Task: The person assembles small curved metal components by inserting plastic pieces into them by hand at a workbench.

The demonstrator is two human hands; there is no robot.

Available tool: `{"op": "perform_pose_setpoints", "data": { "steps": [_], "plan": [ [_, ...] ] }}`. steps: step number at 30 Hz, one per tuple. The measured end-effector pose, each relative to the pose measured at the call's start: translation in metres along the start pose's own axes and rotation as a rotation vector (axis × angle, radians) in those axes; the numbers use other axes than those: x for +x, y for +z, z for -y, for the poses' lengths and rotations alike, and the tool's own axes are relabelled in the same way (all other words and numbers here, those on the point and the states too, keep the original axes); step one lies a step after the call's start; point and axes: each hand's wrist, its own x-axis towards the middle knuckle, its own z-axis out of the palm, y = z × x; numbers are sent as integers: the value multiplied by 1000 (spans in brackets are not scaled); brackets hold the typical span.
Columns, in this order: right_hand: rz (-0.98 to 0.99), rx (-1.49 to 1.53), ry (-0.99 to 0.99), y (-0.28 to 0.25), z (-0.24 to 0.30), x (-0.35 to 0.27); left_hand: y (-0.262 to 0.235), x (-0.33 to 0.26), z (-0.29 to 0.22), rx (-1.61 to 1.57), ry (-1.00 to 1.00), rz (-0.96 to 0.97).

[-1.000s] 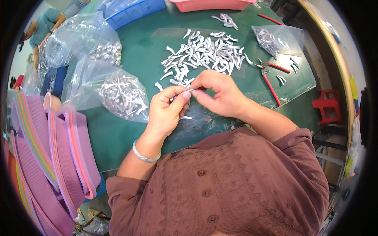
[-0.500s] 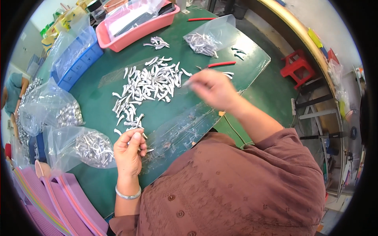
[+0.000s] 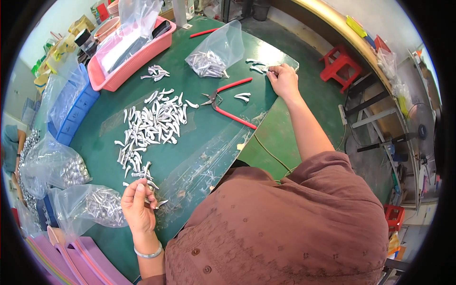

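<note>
A silvery, metal-looking shine runs over the heap of curved pieces (image 3: 154, 121), and the green tabletop (image 3: 199, 142) gleams glossy at its corner, scraped rough along the near edge! Pliers (image 3: 214, 99) show metal, with smooth, plastic-looking handles (image 3: 236, 118). Clear plastic bag (image 3: 232, 42), matt cloth shirt (image 3: 285, 213), polished bracelet (image 3: 148, 254) glinting!

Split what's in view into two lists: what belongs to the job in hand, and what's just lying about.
Belongs, by the look of it:
- main pile of silvery pieces, near the left hand
- few pieces at the right hand
- red-handled pliers, probably

Seemingly lying about:
- pink basket
- blue bin
</note>
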Motion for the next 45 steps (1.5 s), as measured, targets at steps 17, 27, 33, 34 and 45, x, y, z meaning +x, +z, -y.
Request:
{"op": "perform_pose_setpoints", "data": {
  "steps": [17,27,33,34,45],
  "plan": [
    [519,682,-713,-29,189,-55,-22,8,-6,-348,-69,108],
    [568,348,-943,5,241,-65,-19,5,-9,-326,-95,116],
    [1063,1056,-309,-20,258,-66,-16,1,-10,-268,-143,120],
    [1164,1250,-147,-26,262,-69,-16,0,-9,-235,-144,123],
    [649,1221,-794,-33,272,-98,-15,-2,-10,-279,-104,143]
  ]
}}
